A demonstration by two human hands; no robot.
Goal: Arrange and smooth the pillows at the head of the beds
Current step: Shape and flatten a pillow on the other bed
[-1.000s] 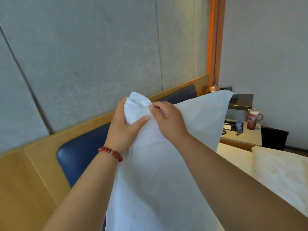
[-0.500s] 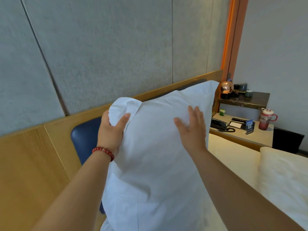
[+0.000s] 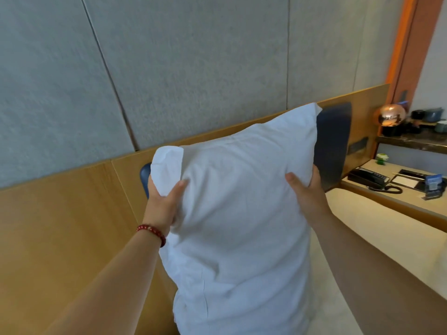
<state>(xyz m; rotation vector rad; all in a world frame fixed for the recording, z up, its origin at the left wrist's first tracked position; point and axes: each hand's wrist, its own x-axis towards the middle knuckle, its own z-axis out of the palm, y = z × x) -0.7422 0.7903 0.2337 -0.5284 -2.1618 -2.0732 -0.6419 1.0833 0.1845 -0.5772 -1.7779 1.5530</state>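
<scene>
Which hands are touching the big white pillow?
Touching, both. The head view shows the left hand gripping the white pillow near its top left corner and the right hand gripping its right edge.

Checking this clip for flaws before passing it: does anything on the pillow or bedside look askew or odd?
The white pillow has a crumpled, folded-over top left corner, just above the grip of the left hand; the rest lies fairly smooth. On the bedside table nothing looks spilled or damaged.

Hotel bedroom, padded headboard (image 3: 333,143), bedside phone (image 3: 370,180)
</scene>
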